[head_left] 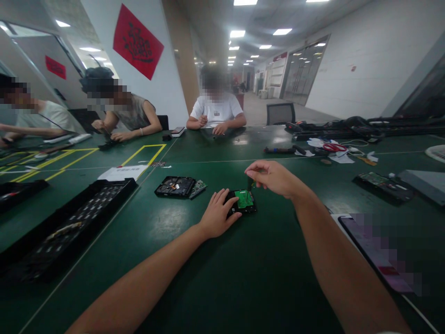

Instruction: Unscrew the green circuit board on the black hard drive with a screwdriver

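Note:
A small black hard drive (pixel 247 208) with a green circuit board (pixel 244 199) on top lies on the green table in front of me. My left hand (pixel 219 214) rests on its left side, fingers spread flat, holding it down. My right hand (pixel 273 177) hovers just above the drive's far right corner, fingers pinched round a thin screwdriver (pixel 251 183) that points down at the board.
A second opened drive with a loose board (pixel 180 187) lies to the left. A long black parts tray (pixel 66 225) runs along the left. A phone (pixel 378 250) lies at my right. Tools and scissors (pixel 333 147) lie farther back; three people sit across the table.

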Demonstrator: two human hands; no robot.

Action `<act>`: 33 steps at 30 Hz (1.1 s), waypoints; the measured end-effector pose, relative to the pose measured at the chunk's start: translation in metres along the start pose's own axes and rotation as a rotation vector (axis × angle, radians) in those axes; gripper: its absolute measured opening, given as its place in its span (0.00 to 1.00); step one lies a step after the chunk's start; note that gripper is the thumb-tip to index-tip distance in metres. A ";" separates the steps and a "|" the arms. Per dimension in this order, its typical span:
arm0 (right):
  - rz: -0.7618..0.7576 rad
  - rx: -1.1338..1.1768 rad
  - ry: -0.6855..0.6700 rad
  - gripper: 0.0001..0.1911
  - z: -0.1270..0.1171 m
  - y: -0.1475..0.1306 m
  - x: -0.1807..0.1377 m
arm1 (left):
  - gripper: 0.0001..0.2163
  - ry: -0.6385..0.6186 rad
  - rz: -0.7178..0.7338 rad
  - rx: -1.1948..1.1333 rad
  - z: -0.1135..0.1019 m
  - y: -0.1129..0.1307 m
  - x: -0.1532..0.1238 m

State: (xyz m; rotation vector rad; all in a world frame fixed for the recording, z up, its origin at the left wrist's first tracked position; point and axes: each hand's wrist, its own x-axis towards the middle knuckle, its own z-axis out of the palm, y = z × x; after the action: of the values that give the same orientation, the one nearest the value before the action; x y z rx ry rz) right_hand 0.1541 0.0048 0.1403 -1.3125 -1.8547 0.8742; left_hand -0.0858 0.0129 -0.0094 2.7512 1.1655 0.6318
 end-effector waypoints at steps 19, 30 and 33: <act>-0.038 -0.019 0.062 0.13 0.003 0.008 0.003 | 0.27 0.003 -0.002 0.004 0.002 -0.001 0.000; -0.024 0.049 0.038 0.08 0.007 0.007 0.005 | 0.26 0.003 -0.003 0.013 0.002 -0.001 0.000; -0.015 0.039 0.043 0.08 0.007 0.005 0.004 | 0.27 0.003 0.002 0.003 0.002 -0.001 0.001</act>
State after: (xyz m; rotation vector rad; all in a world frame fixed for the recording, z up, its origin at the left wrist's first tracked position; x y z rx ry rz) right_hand 0.1496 0.0084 0.1333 -1.2821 -1.8039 0.8639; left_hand -0.0851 0.0142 -0.0108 2.7550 1.1653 0.6357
